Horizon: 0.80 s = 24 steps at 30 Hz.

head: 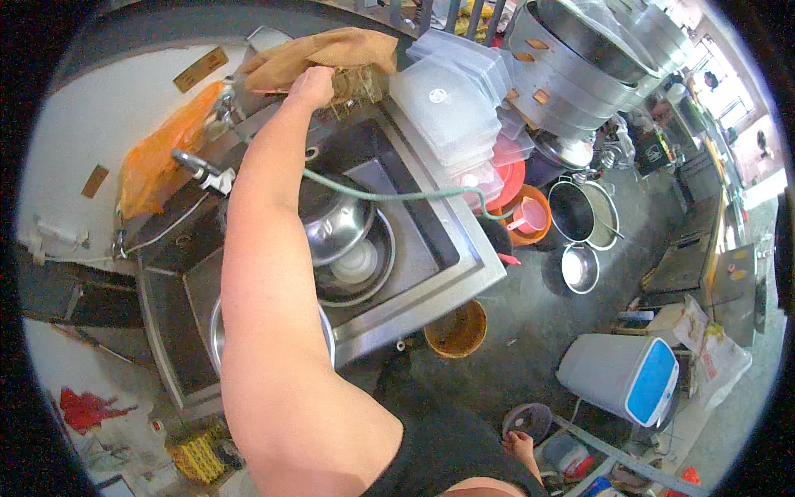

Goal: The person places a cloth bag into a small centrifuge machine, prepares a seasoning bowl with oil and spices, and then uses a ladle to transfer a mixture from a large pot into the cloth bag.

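Observation:
My left arm reaches across the metal sink (478, 267) to its far end. There my left hand (315, 86) is closed at the edge of a brown mesh cloth (354, 46). A frayed, straw-like bundle (357, 90) hangs just beside the knuckles. Under the forearm, a shiny metal bowl (341, 230) sits tilted inside a wider metal basin (385, 273), which contains a whitish round item (355, 261). Another metal basin (329, 335) is mostly hidden by the upper arm. Low at the right, my right hand (520, 446) overlaps a dark bucket's rim (549, 413); whether it grips that rim is unclear.
A green hose (397, 196) crosses the sink. The faucet (199, 164) stands beside an orange plastic bag (164, 155). Stacked clear plastic containers (444, 112) and large metal steamers (571, 81) flank the sink. A brown bucket (456, 329), pots (571, 208) and a blue-lidded bin (612, 373) occupy the floor side.

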Available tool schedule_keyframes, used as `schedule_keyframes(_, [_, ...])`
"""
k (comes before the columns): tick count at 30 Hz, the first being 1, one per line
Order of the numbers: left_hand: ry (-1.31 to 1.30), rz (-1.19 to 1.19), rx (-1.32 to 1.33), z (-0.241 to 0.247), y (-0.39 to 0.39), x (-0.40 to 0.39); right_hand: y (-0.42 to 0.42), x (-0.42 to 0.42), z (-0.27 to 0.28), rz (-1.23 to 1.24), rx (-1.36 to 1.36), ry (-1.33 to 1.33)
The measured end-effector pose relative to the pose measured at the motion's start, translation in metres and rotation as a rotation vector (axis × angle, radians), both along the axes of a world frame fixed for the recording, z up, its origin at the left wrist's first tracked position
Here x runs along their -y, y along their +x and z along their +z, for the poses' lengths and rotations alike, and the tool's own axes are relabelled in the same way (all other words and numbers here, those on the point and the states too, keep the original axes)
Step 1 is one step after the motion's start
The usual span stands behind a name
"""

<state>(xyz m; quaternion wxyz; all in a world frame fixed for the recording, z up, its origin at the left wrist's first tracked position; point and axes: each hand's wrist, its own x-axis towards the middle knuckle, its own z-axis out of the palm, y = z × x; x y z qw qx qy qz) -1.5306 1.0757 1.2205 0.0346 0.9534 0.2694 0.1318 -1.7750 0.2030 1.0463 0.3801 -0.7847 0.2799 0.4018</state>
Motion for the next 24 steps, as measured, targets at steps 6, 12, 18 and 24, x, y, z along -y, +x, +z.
schedule_keyframes(6, [0.013,-0.126,-0.085,-0.013,0.044,-0.057,0.058,-0.038,-0.008,0.073,0.036,-0.034])
schedule_keyframes(12, [0.056,-0.227,-0.277,0.012,0.044,-0.059,0.096,-0.055,-0.027,0.032,0.072,0.093])
schedule_keyframes(18, [-0.241,-0.171,-0.019,-0.024,0.046,-0.126,0.117,-0.033,-0.063,0.199,0.132,0.133])
schedule_keyframes(24, [-0.362,-0.141,0.007,-0.015,0.048,-0.098,0.117,-0.026,-0.068,0.194,0.139,0.096])
